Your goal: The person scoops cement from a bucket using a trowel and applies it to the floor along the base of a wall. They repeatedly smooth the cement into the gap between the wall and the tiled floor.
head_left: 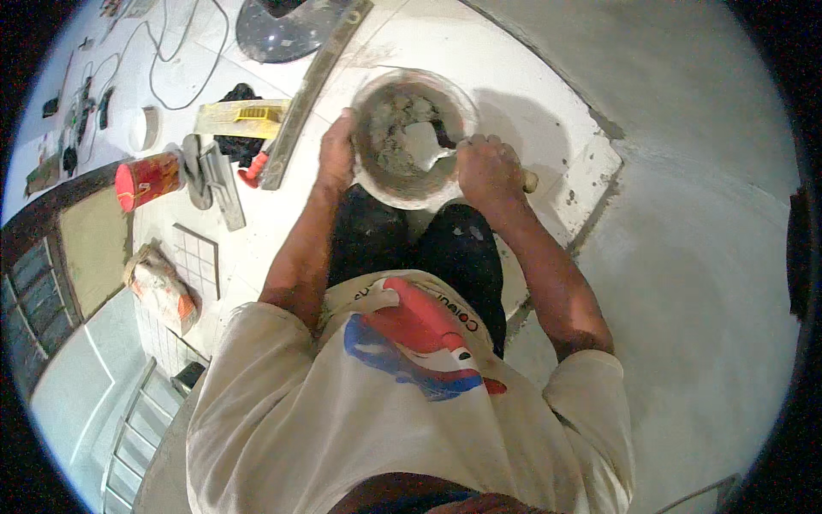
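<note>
A round whitish bucket [467, 101] stands on the floor just beyond my knees, with grey, lumpy mortar [390, 128] inside. My left hand [337, 154] grips the bucket's left side at the rim. In my right hand [490, 171] is a trowel [421, 144]; the fingers wrap its handle, and the handle's wooden end sticks out to the right of the fist. The pale metal blade reaches over the bucket's opening and lies against the mortar. Whether mortar sits on the blade I cannot tell.
Left of the bucket lies a long straight bar [318, 86], beside a yellow float [244, 118] and a red-handled tool [253, 170]. Farther left are a red can [151, 180], a flat steel trowel [223, 187] and a bag [163, 291]. A grey wall [685, 248] rises at right.
</note>
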A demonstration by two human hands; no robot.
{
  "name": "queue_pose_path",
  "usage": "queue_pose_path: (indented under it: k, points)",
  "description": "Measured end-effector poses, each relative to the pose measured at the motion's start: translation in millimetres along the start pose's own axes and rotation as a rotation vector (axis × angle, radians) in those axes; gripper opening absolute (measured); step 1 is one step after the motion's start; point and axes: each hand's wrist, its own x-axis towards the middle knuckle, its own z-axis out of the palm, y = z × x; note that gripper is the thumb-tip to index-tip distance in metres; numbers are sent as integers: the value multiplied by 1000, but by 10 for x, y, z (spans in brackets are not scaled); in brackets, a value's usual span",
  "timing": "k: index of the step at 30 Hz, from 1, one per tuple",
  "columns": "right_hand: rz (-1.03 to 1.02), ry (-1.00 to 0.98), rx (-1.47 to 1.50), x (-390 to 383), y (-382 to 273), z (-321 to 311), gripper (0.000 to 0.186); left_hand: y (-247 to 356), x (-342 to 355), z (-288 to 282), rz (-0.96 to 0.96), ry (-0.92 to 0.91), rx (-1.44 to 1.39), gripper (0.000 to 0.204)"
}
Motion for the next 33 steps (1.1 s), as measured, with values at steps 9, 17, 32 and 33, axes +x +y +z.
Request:
queue_pose_path:
  k: [9, 17, 32, 33]
  points:
    - [-1, -34, 158, -186, 33, 497, 14, 52, -266, 298, 53, 81, 190, 58]
    - [61, 2, 539, -566, -64, 681, 21, 202, -217, 377, 255, 25, 505, 56]
    - [233, 187, 322, -824, 1616, 425, 42, -50, 235, -315, 155, 162, 485, 69]
    - [321, 172, 398, -854, 1742, 315, 37, -23, 215, -313, 192, 146, 536, 70]
